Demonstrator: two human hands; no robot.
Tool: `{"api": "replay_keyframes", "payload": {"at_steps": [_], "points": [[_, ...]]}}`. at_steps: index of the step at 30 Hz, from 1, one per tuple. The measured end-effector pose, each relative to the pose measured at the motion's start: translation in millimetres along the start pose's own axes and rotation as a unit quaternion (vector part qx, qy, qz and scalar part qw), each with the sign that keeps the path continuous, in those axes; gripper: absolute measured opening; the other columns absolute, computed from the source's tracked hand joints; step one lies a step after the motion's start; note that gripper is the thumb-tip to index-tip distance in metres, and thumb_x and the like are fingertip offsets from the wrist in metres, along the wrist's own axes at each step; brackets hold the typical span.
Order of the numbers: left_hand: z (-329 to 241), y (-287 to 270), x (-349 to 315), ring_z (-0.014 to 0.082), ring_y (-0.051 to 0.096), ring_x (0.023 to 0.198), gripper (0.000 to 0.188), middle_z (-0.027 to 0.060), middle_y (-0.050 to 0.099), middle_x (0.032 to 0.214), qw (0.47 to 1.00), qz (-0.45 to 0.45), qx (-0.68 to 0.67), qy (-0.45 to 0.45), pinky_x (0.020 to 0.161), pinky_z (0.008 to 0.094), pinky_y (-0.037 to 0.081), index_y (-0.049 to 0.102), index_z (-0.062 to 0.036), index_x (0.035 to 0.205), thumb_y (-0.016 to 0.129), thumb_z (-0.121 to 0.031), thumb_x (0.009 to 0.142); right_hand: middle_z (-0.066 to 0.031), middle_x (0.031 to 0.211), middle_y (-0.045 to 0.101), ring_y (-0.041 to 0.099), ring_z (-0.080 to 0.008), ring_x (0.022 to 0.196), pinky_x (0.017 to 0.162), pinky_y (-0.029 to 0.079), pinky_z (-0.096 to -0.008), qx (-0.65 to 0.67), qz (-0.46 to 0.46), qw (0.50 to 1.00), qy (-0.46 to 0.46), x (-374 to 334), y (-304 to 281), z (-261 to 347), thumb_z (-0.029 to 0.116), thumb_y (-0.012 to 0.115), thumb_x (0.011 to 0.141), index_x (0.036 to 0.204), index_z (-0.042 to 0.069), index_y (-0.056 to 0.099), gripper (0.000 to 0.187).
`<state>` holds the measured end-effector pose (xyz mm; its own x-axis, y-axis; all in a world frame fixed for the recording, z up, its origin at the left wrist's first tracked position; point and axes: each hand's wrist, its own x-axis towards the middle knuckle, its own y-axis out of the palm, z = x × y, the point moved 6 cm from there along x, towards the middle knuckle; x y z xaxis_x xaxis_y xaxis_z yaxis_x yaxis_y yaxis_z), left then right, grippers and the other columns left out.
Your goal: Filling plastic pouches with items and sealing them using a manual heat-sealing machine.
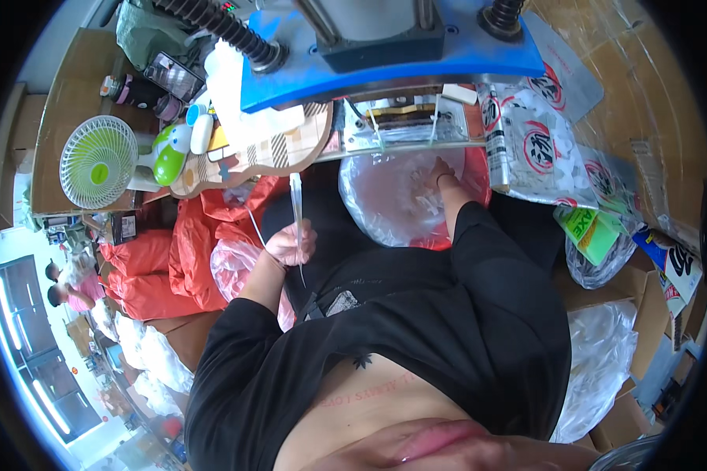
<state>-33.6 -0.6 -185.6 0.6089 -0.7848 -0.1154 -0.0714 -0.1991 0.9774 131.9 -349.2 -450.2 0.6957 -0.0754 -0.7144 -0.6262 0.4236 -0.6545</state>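
Head: hands [291, 245] seemingly hold strips [297, 212].

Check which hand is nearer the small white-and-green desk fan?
Left. The left hand, holding thin clear plastic pieces, sits right of and below the small white-and-green desk fan; the right hand is farther right, in the clear plastic bag.

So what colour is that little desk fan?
The desk fan is white with a green hub, in the head view.

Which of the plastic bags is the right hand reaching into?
The clear bag in the red bin under the machine; the right hand is inside it, unlike the bags at the right.
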Motion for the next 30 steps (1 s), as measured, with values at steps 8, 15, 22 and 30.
{"api": "replay_keyframes", "payload": {"at_steps": [8,15,22,30], "points": [[-1,2,3,0.0311,0.065,0.083,0.014,0.0124,0.057,0.089,0.998,-0.042,-0.023,-0.040,0.075,0.0413,0.057,0.055,-0.0034,0.104,0.061,-0.004,0.090,-0.0110,0.144,0.049,0.048,-0.0287,0.133,0.105,0.042,-0.0443,-0.087,0.138,0.987,-0.005,-7,17,-10,0.047,0.081,0.068,0.147,0.012,0.036,0.097],[2,2,3,0.0333,0.065,0.085,0.015,0.0138,0.058,0.090,0.998,-0.036,-0.036,-0.035,0.078,0.0427,0.057,0.055,-0.0034,0.105,0.060,-0.004,0.091,-0.0118,0.133,0.060,0.058,-0.0271,0.122,0.098,0.049,-0.0405,-0.029,0.103,0.991,-0.080,34,87,-24,0.046,0.082,0.065,0.136,0.012,0.055,0.083],[1,7,3,0.0362,0.066,0.088,0.021,0.0170,0.058,0.093,0.998,-0.016,-0.050,-0.035,0.079,0.0438,0.058,0.053,-0.0027,0.111,0.060,-0.006,0.091,-0.0163,0.108,0.070,0.067,-0.0343,0.099,0.089,0.053,-0.0413,-0.248,0.175,0.927,-0.223,32,97,-2,0.039,0.077,0.068,0.104,0.008,0.074,0.047],[-6,-5,-4,0.0280,0.067,0.094,0.035,0.0121,0.063,0.105,0.997,-0.079,0.010,-0.003,0.086,0.0414,0.055,0.052,-0.0053,0.124,0.061,-0.002,0.090,-0.0083,0.098,0.067,0.065,-0.0303,0.096,0.082,0.053,-0.0411,-0.187,-0.131,0.890,-0.394,-117,-80,46,0.013,0.061,0.078,0.091,0.015,0.073,0.018]]}}
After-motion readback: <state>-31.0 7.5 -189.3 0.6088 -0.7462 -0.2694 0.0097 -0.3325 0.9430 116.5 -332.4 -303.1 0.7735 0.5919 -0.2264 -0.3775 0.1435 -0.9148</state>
